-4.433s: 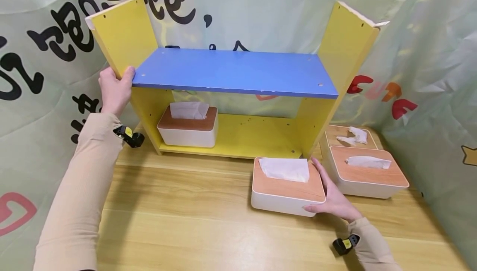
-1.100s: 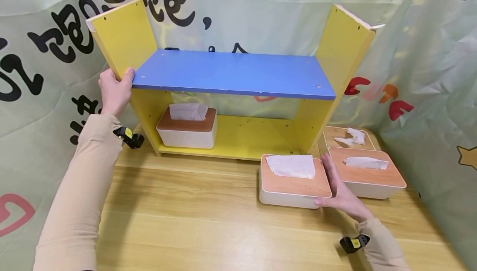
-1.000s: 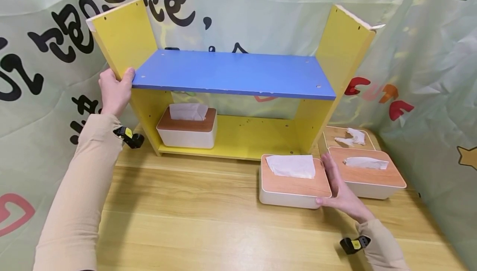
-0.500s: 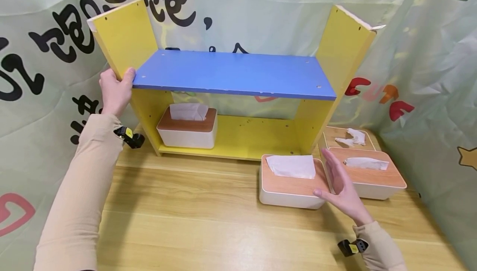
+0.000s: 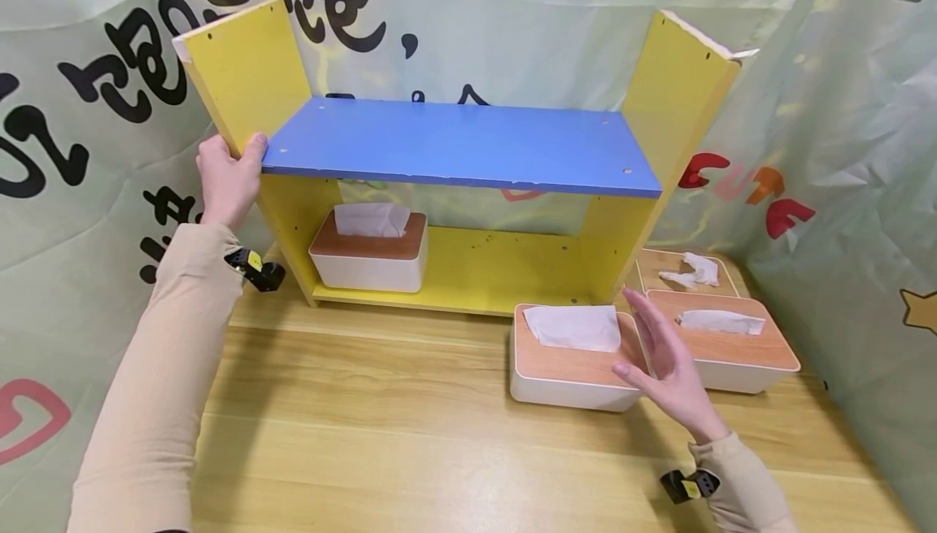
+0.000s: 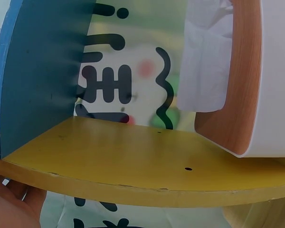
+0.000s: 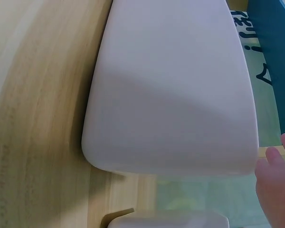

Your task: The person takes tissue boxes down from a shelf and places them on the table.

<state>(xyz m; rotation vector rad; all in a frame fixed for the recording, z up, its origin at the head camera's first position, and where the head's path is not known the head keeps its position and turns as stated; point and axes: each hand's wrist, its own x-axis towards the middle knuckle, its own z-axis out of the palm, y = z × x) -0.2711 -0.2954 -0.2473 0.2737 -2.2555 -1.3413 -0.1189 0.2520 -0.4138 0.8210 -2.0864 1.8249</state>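
Note:
My left hand (image 5: 228,179) grips the yellow left side panel (image 5: 245,69) of a small shelf unit, its thumb by the front corner of the blue shelf board (image 5: 461,142). In the left wrist view, fingers (image 6: 19,197) show behind the panel's edge. Over the right end of a white tissue box (image 5: 574,395) with a wood-look lid, my right hand (image 5: 669,374) hovers, thumb and fingers spread, holding nothing. This box stands on the table at the unit's front right corner. In the right wrist view the right hand (image 7: 278,185) appears beside the box's wall (image 7: 171,95), apart from it.
Another tissue box (image 5: 369,268) sits at the left of the yellow lower shelf (image 5: 505,268). Two more, a front one (image 5: 732,366) and a rear one (image 5: 651,260), stand right of the unit on the wooden table (image 5: 381,435). A printed cloth (image 5: 512,28) hangs behind.
The tissue box has shifted right and slightly back since the earliest frame. My right hand has then let go of it and lifted, fingers spread. My left hand keeps its hold on the panel.

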